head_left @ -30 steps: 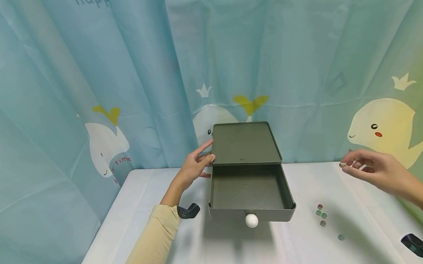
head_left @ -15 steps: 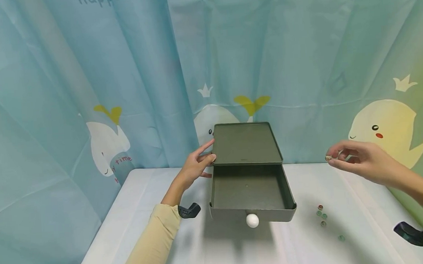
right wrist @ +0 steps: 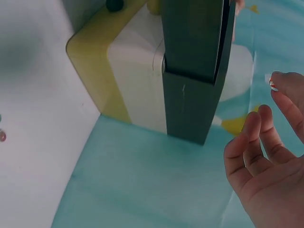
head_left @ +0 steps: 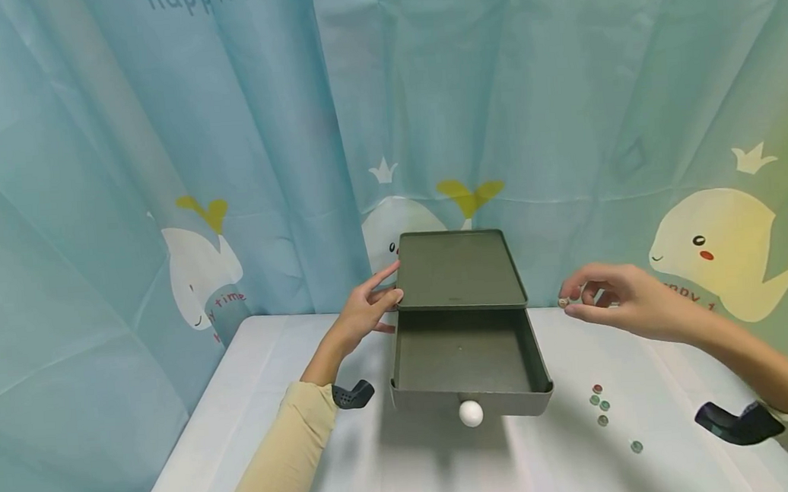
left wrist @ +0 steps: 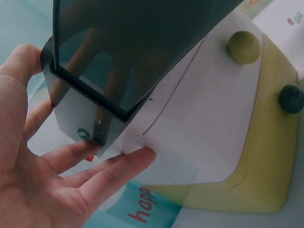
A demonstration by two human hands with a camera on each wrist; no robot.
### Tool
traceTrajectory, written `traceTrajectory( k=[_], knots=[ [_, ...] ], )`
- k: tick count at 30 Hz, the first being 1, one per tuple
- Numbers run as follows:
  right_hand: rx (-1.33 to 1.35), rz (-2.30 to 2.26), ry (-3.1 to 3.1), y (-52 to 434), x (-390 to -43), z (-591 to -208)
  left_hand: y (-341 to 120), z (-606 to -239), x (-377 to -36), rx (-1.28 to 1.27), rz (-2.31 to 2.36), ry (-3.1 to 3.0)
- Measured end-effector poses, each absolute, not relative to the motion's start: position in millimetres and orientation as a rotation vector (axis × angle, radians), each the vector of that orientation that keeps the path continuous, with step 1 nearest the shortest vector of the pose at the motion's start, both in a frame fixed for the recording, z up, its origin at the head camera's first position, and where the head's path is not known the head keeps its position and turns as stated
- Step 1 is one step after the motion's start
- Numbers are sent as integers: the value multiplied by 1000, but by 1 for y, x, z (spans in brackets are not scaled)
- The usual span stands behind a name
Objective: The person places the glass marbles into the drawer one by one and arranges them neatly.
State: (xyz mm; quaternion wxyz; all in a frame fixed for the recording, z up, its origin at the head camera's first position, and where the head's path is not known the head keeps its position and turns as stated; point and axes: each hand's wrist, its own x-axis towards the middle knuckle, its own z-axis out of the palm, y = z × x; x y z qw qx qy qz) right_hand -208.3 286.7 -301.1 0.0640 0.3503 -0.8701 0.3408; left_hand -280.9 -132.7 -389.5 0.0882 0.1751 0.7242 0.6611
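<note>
Midair, the right hand [head_left: 614,301] pinches a bead [head_left: 563,303] in front of a whale-print curtain [head_left: 424,84]; the left hand [head_left: 364,309], fingers spread, touches a drawer box [head_left: 460,270] between them on a white table [head_left: 264,354], loose beads [head_left: 605,406] nearer the right.

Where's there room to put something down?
The table is bare in front of the drawer and between the left sleeve and the table's left edge. The drawer's floor looks bare too. Right of it, five little pieces crowd the table.

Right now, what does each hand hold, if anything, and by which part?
The right hand pinches a small piece; exact part unclear. The left hand holds nothing, touching the drawer box.
</note>
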Motion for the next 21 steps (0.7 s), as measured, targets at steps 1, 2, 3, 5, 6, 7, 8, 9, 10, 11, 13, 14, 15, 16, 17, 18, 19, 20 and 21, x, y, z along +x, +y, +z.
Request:
traceTrajectory(
  k=[1,2,3,5,6,7,8,9,10,11,13,14,15,16,17,18,19,20,21],
  knots=[
    [1074,1033,-2625,284,-209,-301,-133,-390,-281,525,1967,2156],
    [1087,1040,-2623,280,-211,-301,-133,-390,-281,528,1967,2156],
    [1107,1046,-2616,277,-212,-301,-133,-390,-282,530,1967,2155],
    [1149,1052,-2603,270,-214,-301,-133,-390,-282,530,1966,2152],
    [1171,1051,-2595,266,-215,-301,-133,-390,-282,527,1965,2151],
    [1192,1047,-2588,263,-215,-301,-133,-390,-282,524,1964,2150],
    [1209,1044,-2584,259,-216,-300,-133,-390,-282,521,1964,2149],
    [1224,1032,-2579,255,-217,-300,-133,-390,-282,519,1962,2149],
    [1234,1028,-2581,251,-217,-299,-133,-390,-282,516,1962,2149],
    [1243,1025,-2582,247,-218,-298,-133,-390,-282,513,1962,2149],
    [1262,1023,-2591,238,-219,-298,-133,-389,-281,512,1964,2149],
    [1275,1028,-2595,234,-219,-297,-133,-390,-281,510,1964,2150],
    [1291,1034,-2597,229,-220,-298,-133,-390,-282,508,1964,2151],
    [1310,1044,-2599,224,-221,-298,-133,-390,-281,506,1965,2153],
    [1329,1051,-2598,220,-222,-299,-133,-390,-281,505,1964,2156],
    [1348,1053,-2600,216,-222,-300,-133,-390,-282,503,1962,2159],
    [1364,1060,-2603,212,-223,-300,-133,-390,-282,502,1960,2162],
    [1380,1065,-2607,208,-224,-302,-133,-390,-281,504,1959,2164],
    [1391,1065,-2614,204,-224,-302,-133,-390,-281,504,1958,2165]
  ],
)
